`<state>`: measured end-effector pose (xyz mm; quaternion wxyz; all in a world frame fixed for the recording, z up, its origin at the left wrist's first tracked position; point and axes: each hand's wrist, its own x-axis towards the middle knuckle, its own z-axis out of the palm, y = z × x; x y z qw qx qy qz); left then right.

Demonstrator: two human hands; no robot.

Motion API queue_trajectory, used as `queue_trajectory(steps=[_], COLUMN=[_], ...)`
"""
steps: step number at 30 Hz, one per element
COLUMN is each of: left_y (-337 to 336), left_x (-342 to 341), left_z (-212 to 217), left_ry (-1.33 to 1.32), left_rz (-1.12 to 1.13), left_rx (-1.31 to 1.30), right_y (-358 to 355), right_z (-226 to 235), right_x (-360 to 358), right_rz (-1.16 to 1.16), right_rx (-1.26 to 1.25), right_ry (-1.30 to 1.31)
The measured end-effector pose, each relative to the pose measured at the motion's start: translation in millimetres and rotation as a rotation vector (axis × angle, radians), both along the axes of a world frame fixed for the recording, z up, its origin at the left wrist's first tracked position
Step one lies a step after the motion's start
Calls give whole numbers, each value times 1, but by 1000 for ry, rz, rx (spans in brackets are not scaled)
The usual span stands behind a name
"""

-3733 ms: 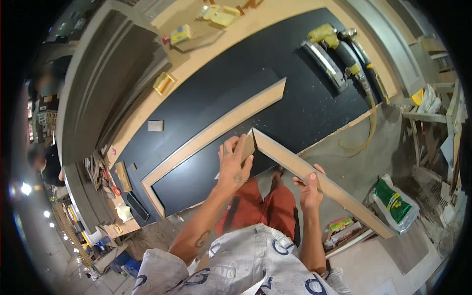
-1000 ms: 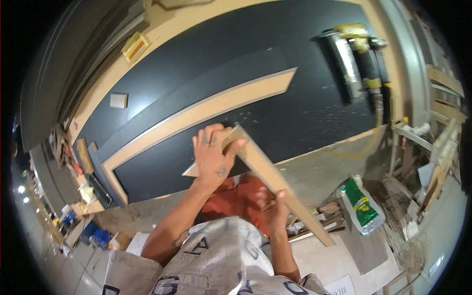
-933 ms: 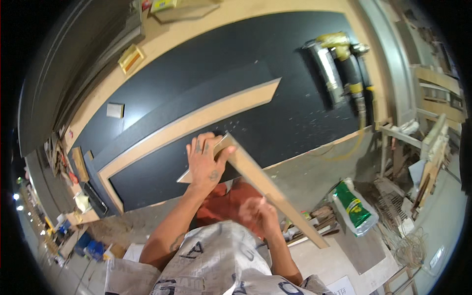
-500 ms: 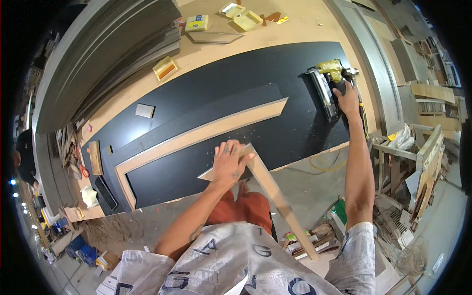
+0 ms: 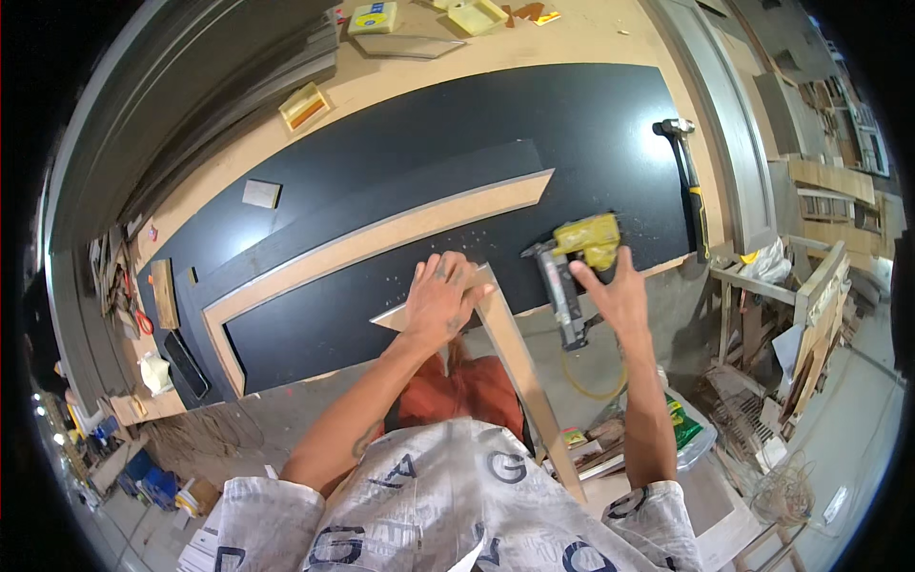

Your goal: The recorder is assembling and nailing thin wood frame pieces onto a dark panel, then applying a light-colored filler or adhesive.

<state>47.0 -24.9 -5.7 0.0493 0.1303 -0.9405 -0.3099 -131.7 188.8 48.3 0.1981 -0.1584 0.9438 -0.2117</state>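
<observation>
My right hand [image 5: 618,297] is closed around the grip of a yellow and black nail gun [image 5: 593,238], held over the near right edge of the black panel [image 5: 400,133]. The hose trails down from the gun. My left hand [image 5: 442,297] grips the corner where two pale wooden strips meet. The long strip [image 5: 522,357] slants down past my right side, and a short pointed end of the other strip [image 5: 386,317] pokes out left of the hand. Most of the corner is hidden under my fingers. An L-shaped pair of joined strips [image 5: 381,238] lies on the panel beyond.
A hammer [image 5: 694,191] lies at the panel's right end. A small grey block [image 5: 261,194], a phone [image 5: 186,364] and a wood offcut [image 5: 165,294] lie to the left. Yellow boxes [image 5: 305,107] and stacked grey boards [image 5: 229,105] stand behind. Scrap wood [image 5: 758,410] crowds the right.
My right hand has lifted the nail gun from beside the hammer and brought it left and nearer, towards the strip corner. My left hand keeps its grip on the corner.
</observation>
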Motion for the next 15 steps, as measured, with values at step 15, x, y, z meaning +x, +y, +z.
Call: queue_trajectory(steps=[15], left_y=[3], left_x=[-5], left_z=[-1], left_ry=[2], left_rz=[14], left_rx=[-68], right_y=[-27], right_z=[2], right_x=[8], right_rz=[127], right_rx=[2], right_ry=[4])
